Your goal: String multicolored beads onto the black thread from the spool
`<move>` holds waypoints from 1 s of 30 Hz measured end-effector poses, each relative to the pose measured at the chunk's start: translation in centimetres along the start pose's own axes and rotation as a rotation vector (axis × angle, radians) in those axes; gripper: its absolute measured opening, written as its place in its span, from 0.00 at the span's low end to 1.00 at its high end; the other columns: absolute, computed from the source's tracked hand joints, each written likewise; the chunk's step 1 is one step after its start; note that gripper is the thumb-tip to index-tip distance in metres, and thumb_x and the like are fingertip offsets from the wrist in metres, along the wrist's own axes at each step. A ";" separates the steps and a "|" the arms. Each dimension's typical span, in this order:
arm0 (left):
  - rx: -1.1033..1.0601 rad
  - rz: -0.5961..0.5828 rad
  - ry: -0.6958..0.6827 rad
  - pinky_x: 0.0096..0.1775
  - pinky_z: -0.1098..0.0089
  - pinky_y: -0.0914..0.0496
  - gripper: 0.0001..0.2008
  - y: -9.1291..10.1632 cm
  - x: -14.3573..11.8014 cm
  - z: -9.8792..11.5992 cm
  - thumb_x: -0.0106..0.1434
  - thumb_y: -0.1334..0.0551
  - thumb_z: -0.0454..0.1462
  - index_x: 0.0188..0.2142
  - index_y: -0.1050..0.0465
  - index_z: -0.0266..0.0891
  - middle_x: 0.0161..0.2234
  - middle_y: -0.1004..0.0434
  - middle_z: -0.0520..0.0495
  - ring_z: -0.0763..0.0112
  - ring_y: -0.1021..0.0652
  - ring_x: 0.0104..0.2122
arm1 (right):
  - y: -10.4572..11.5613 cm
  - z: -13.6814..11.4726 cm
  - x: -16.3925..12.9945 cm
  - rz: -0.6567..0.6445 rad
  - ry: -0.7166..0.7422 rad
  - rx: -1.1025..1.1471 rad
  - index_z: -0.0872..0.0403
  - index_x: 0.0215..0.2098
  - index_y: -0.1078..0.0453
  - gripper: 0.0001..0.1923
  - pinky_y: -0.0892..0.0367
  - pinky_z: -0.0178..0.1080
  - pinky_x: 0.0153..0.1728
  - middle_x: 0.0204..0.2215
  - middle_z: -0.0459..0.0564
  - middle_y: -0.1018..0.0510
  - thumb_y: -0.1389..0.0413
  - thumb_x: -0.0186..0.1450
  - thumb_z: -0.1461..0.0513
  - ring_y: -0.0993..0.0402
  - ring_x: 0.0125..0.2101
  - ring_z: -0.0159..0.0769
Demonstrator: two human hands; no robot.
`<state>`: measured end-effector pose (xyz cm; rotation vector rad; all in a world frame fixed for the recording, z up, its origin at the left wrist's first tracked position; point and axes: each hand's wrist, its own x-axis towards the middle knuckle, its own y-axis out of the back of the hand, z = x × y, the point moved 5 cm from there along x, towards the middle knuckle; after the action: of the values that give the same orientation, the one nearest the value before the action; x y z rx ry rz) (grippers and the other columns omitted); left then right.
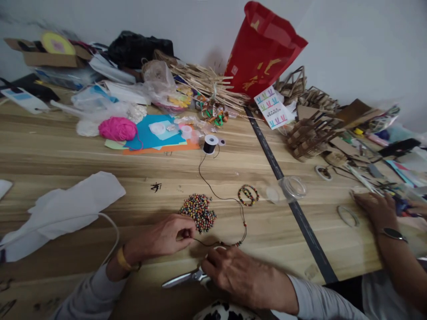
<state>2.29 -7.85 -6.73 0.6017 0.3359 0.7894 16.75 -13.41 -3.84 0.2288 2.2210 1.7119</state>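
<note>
My left hand (163,238) pinches the end of a black cord (213,192) beside a pile of multicoloured beads (199,212). The cord runs from a black spool (210,144) down to a few beads strung near my hands. My right hand (233,271) rests on the wooden table (66,155), covering the handles of silver scissors (183,278) whose blades point left. A finished bead bracelet (248,194) lies to the right of the pile.
A clear plastic jar (293,187) and its lid (272,194) lie right of the bracelet. White cloth (63,209) lies at left. Pink yarn (117,128), coloured paper, a red bag (263,49) and wooden craft pieces crowd the back. Another person's hand (376,209) works at right.
</note>
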 end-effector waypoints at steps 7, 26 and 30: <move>-0.032 -0.001 0.020 0.31 0.75 0.40 0.05 -0.1 0.1 -0.1 0.56 0.43 0.29 0.25 0.32 0.36 0.25 0.29 0.51 0.74 0.30 0.27 | 1.0 -0.7 0.7 0.066 0.126 0.045 0.57 0.36 0.34 0.07 0.42 0.36 0.23 0.26 0.48 0.27 0.42 0.61 0.62 0.33 0.25 0.34; -0.104 0.062 0.074 0.28 0.75 0.39 0.03 -0.1 0.3 -1.4 0.56 0.42 0.31 0.27 0.31 0.35 0.24 0.31 0.51 0.74 0.32 0.25 | -0.7 5.2 2.9 0.601 0.109 0.146 0.57 0.36 0.34 0.09 0.37 0.33 0.28 0.28 0.49 0.28 0.53 0.70 0.63 0.31 0.28 0.31; -0.139 0.069 0.068 0.29 0.75 0.38 0.04 0.1 0.3 -1.4 0.56 0.42 0.32 0.28 0.30 0.35 0.25 0.30 0.51 0.74 0.31 0.26 | -1.1 5.5 2.8 0.628 0.126 0.148 0.56 0.37 0.34 0.07 0.37 0.33 0.28 0.29 0.49 0.28 0.52 0.70 0.64 0.31 0.30 0.31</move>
<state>1.73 -7.07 -7.78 0.4583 0.3206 0.8930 16.17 -7.84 -6.62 0.9667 2.5453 1.8844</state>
